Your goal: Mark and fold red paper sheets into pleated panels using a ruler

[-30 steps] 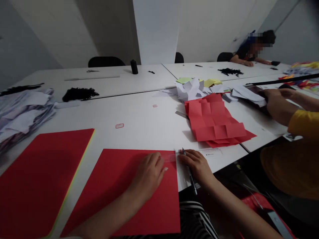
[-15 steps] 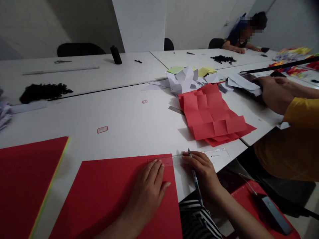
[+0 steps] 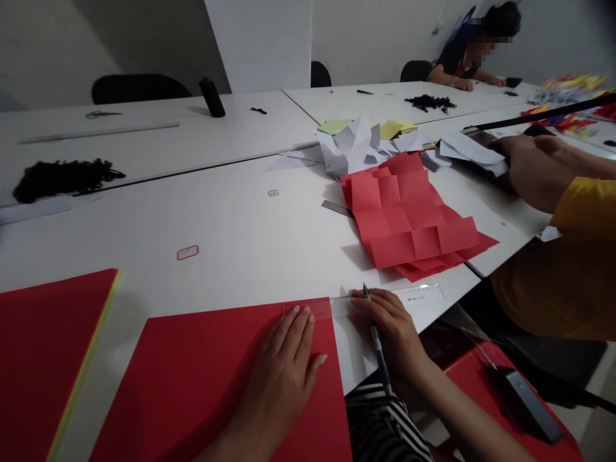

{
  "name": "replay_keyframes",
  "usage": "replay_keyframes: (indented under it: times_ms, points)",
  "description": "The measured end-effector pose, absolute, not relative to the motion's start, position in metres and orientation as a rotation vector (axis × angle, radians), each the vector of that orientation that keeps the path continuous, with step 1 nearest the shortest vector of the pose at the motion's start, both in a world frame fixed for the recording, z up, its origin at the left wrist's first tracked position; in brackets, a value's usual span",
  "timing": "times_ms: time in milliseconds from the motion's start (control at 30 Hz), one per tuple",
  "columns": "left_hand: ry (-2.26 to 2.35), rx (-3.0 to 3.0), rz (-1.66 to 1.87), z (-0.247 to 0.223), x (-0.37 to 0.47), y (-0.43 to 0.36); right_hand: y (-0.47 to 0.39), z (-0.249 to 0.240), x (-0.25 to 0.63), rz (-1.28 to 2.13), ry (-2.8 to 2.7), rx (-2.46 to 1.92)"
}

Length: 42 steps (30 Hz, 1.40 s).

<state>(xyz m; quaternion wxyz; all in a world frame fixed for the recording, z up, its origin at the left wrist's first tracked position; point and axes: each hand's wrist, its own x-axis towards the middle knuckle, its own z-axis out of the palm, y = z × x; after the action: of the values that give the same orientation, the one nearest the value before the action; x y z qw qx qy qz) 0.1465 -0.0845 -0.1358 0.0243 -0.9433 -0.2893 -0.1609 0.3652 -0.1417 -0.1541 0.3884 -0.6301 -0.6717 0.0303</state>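
- Lower middle of the frame, and here's the red sheet [image 3: 202,359], flat on the tabletop [image 3: 231,224] and running off the bottom edge.
- The left hand [image 3: 289,359] lies spread upon it, palm down, fingers together, thumb out to the side, gripping nothing; its fingertips reach the ruler [image 3: 423,295].
- That ruler, clear as glass, spans the sheet's upper right corner: left end over red, right end over white.
- Now the right hand [image 3: 392,324], right of lower centre: fingers curled round a pen [image 3: 378,350], tip pointing up the frame, knuckles resting by the ruler's middle.
- Handling? The sheet looks light and fairly stiff, likely to crease or slide; press it flat, or lift it by its edges.
- The ruler looks thin, rigid, maybe slippery: best pinned near both ends, fingers off its marked edge.
- The pen should be light and easy, held low near the tip.
- Over at right of centre, creased red paper [image 3: 409,212] sits well clear of both hands.
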Motion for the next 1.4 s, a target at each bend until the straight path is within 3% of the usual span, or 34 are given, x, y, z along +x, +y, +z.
replay_keyframes:
  times_ms: [1400]
  points:
    - [-0.954,-3.015,-0.52,-0.139,0.1435,-0.0845,-0.143,-0.1557,0.3654,0.064,-1.702,-1.627]
